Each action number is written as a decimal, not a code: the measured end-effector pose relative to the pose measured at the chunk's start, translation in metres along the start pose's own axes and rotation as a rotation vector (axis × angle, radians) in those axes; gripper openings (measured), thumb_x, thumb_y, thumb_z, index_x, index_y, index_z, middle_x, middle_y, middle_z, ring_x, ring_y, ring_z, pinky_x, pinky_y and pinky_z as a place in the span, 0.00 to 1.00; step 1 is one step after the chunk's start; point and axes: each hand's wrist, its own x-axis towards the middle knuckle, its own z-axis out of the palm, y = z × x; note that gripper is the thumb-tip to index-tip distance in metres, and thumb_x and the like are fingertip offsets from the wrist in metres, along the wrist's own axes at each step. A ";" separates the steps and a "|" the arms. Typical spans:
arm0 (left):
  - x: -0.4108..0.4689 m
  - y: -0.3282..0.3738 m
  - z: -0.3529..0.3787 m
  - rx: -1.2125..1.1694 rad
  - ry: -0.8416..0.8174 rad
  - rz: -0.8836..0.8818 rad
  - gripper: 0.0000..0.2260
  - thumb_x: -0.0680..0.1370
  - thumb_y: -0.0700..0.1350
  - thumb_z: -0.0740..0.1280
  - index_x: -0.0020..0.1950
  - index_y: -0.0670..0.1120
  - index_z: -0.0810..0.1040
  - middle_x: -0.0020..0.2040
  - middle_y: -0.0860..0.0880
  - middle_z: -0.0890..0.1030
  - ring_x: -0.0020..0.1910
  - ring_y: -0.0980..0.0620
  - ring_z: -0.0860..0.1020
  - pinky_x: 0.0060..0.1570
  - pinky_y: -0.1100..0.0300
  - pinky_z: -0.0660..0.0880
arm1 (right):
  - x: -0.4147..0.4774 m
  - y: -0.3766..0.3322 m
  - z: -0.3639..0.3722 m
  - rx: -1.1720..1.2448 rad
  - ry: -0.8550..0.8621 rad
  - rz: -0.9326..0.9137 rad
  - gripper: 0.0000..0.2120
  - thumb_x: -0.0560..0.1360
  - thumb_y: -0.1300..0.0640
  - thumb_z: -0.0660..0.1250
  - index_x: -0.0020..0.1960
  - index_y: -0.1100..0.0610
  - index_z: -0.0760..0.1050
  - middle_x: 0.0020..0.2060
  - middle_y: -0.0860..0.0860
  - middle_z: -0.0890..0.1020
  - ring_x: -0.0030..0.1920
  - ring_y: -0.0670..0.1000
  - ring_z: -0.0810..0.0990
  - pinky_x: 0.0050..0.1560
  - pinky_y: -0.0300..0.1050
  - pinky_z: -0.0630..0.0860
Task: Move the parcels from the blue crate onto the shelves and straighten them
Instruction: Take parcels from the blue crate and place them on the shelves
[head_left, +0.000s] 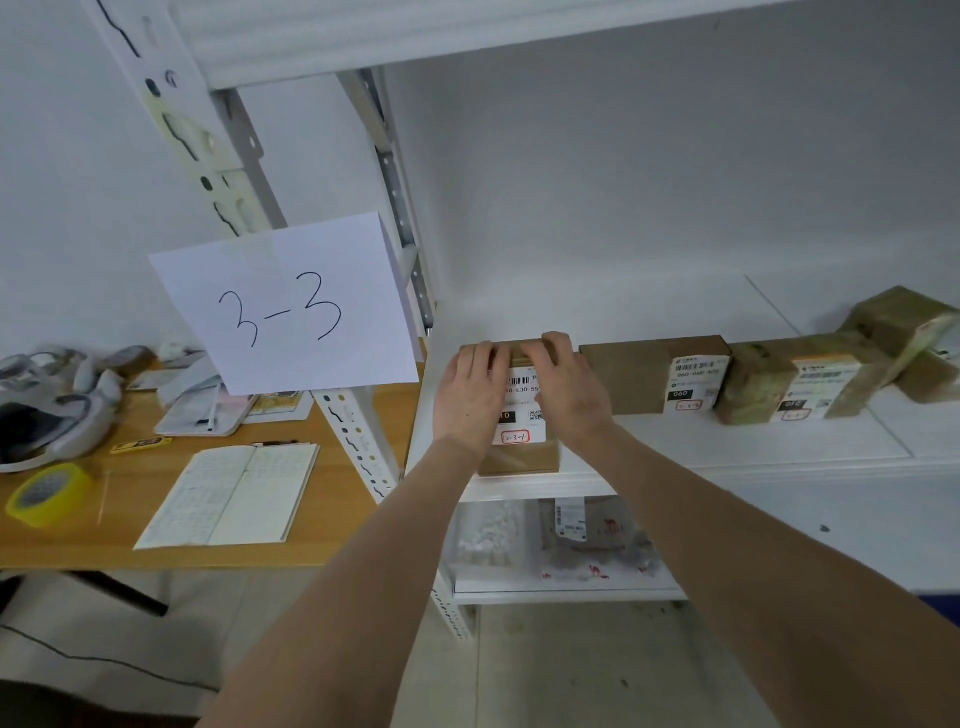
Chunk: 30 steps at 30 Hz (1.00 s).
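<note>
My left grip (470, 395) and right grip (569, 395) clasp the parcel (521, 458) at mid-frame on the shelf (727, 441); it seems stiff, light cardboard, best held by its sides.

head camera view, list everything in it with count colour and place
brown cardboard parcel with a white label: 1, brown, left end of the shelf, under both hands
other brown cardboard parcels: at least 3, brown, in a row to its right, far one tilted
white metal shelf unit: 1, white, right half of view
white paper sign reading 3-3: 1, white, on the shelf post
clear bagged parcels: a few, clear and white, lower shelf
wooden table: 1, light brown, left of the shelves
open paper notebook: 1, white, on the table
yellow tape roll: 1, yellow, table's near left
left hand: 1, grips the labelled parcel's far edge
right hand: 1, grips the labelled parcel's far edge
</note>
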 end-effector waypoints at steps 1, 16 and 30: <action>0.001 -0.001 0.001 0.000 0.022 0.000 0.29 0.71 0.39 0.70 0.70 0.42 0.66 0.64 0.44 0.71 0.64 0.45 0.69 0.67 0.56 0.66 | 0.002 0.000 0.001 -0.017 0.004 0.001 0.33 0.70 0.67 0.69 0.70 0.52 0.62 0.68 0.54 0.62 0.57 0.59 0.72 0.47 0.52 0.77; 0.036 -0.022 0.020 0.018 -0.019 -0.028 0.28 0.72 0.39 0.69 0.70 0.45 0.64 0.65 0.46 0.68 0.65 0.47 0.67 0.65 0.60 0.64 | 0.039 -0.007 0.010 -0.059 0.020 0.024 0.29 0.69 0.66 0.70 0.66 0.54 0.64 0.63 0.56 0.64 0.54 0.57 0.71 0.37 0.47 0.70; 0.073 -0.036 0.041 -0.030 0.091 -0.116 0.22 0.66 0.39 0.75 0.58 0.44 0.74 0.54 0.44 0.77 0.53 0.44 0.75 0.52 0.56 0.74 | 0.080 -0.009 0.029 -0.035 0.080 0.049 0.27 0.71 0.65 0.68 0.66 0.53 0.65 0.64 0.56 0.64 0.54 0.58 0.71 0.37 0.47 0.68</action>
